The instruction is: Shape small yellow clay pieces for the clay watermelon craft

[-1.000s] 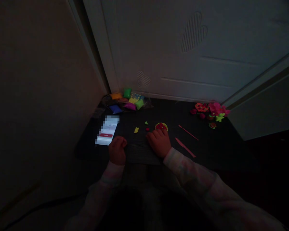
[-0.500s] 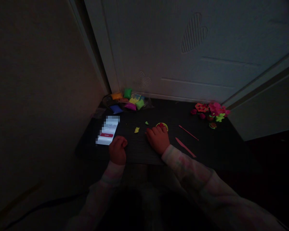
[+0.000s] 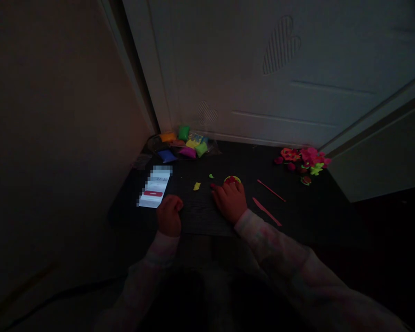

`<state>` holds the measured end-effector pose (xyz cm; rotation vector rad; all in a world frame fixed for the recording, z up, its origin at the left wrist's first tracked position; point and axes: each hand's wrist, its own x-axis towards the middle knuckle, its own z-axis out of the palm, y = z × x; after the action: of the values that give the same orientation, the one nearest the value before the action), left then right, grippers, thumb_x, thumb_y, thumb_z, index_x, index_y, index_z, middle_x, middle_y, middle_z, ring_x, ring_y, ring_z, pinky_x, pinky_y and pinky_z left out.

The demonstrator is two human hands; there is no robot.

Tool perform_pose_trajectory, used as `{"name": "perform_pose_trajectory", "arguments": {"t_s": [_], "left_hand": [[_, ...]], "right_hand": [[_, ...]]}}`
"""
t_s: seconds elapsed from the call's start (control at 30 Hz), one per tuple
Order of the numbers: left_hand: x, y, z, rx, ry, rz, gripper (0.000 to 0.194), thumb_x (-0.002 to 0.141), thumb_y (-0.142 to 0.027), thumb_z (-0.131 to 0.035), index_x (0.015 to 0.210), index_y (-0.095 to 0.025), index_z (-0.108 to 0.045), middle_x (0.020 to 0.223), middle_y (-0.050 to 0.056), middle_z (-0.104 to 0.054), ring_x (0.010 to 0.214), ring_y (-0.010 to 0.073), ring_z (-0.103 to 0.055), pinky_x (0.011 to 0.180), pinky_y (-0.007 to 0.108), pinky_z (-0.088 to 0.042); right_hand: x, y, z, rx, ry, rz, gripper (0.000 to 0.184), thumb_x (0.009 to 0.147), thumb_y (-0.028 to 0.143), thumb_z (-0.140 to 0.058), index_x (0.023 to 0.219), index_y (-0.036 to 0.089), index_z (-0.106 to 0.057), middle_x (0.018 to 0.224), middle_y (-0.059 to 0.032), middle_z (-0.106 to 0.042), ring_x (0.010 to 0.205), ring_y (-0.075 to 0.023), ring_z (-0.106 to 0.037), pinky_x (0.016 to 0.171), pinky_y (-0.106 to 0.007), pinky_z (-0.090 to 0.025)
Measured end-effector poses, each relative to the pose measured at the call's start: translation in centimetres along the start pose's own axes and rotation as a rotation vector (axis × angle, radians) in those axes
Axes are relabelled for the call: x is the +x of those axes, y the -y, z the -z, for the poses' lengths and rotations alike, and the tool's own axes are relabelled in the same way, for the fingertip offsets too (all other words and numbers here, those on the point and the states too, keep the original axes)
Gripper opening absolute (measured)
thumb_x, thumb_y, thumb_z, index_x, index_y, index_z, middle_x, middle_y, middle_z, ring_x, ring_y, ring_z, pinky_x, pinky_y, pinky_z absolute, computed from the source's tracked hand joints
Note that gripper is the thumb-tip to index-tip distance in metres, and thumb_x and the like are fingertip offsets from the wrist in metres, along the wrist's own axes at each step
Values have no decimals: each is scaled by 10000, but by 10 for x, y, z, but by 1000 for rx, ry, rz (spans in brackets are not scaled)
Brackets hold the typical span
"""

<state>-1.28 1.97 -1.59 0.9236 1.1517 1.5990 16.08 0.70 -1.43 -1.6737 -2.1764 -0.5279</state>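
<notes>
The scene is very dark. My right hand (image 3: 231, 201) lies on a dark ribbed mat (image 3: 200, 212), fingers stretched forward and resting on a yellow clay disc with red bits (image 3: 232, 179). A small red clay ball (image 3: 212, 185) sits at its fingertips. My left hand (image 3: 168, 215) rests curled on the mat's left part, just below a lit phone (image 3: 155, 187); what its fingers hold, if anything, is hidden. A yellow clay scrap (image 3: 196, 186) and a tiny green scrap (image 3: 210, 176) lie between the hands.
Several coloured clay packets (image 3: 183, 145) are piled at the back left by a white door (image 3: 263, 74). Two pink modelling tools (image 3: 267, 211) (image 3: 271, 190) lie to the right. Finished pink and red clay flowers (image 3: 302, 160) sit at the back right.
My right hand slid forward onto the yellow disc and now covers part of it. The left hand stayed put.
</notes>
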Motion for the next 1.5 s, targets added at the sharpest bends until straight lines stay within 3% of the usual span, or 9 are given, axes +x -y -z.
{"name": "perform_pose_trajectory", "arguments": {"t_s": [0.13, 0.33, 0.53, 0.67, 0.8, 0.97, 1.07, 1.3, 1.5], "left_hand": [[1, 3, 1, 0, -1, 3, 184, 639, -206, -491, 462, -165, -460, 453, -31, -392, 426, 75, -340, 409, 219, -283], [2, 6, 3, 18, 8, -8, 189, 641, -194, -501, 457, -159, -476, 482, -21, -412, 444, 77, -358, 411, 215, -289], [2, 8, 4, 8, 18, -7, 205, 663, -209, -502, 465, -162, -471, 486, -20, -412, 451, 81, -365, 416, 220, -301], [2, 7, 3, -20, 14, -6, 205, 667, -228, -503, 476, -164, -465, 475, -29, -397, 441, 77, -351, 419, 220, -300], [1, 6, 3, -26, 16, -11, 209, 662, -231, -517, 471, -162, -465, 480, -25, -404, 440, 77, -355, 412, 220, -288], [1, 7, 4, -1, 39, -25, 213, 677, -224, -503, 474, -161, -483, 491, -17, -418, 450, 80, -358, 418, 226, -291], [2, 7, 4, 21, 44, -39, 219, 684, -224, -499, 474, -162, -485, 503, -15, -423, 457, 80, -362, 419, 225, -290], [1, 6, 3, 83, 43, -51, 259, 733, -229, -494, 485, -161, -463, 492, -25, -418, 450, 76, -369, 423, 221, -305], [1, 6, 2, 110, 27, -43, 252, 751, -242, -487, 516, -158, -451, 483, -46, -401, 439, 70, -363, 426, 211, -308]], "right_hand": [[-9, 0, 3, 9, 18, 4, 255, 871, 328, -398, 840, 203, -618, 751, -42, -611, 742, -185, -492, 725, -344, -253], [2, -2, 0, 6, 34, -47, 275, 878, 318, -373, 887, 185, -614, 797, -73, -617, 762, -200, -492, 721, -356, -246], [-12, -3, 7, 24, 70, -72, 267, 871, 323, -391, 829, 186, -616, 812, -66, -633, 766, -193, -501, 702, -343, -245], [-3, -3, 6, 50, 58, -126, 251, 868, 323, -397, 833, 187, -605, 825, -68, -634, 791, -200, -506, 694, -337, -248], [6, -20, 16, 75, -8, -247, 240, 878, 304, -376, 858, 182, -582, 813, -57, -633, 769, -193, -517, 671, -318, -262], [-6, -52, 39, 70, -111, -390, 313, 907, 271, -275, 875, 131, -553, 784, -86, -611, 738, -194, -511, 651, -311, -275], [-8, -48, 38, 80, -96, -321, 279, 889, 291, -334, 837, 146, -567, 745, -72, -608, 726, -196, -502, 673, -320, -269], [9, -4, 12, 153, 7, -14, 285, 881, 335, -371, 809, 181, -599, 734, -50, -616, 742, -178, -501, 716, -323, -254], [12, 5, -1, 184, 72, 75, 318, 894, 328, -342, 791, 179, -603, 769, -66, -629, 752, -188, -507, 715, -337, -254]]}}
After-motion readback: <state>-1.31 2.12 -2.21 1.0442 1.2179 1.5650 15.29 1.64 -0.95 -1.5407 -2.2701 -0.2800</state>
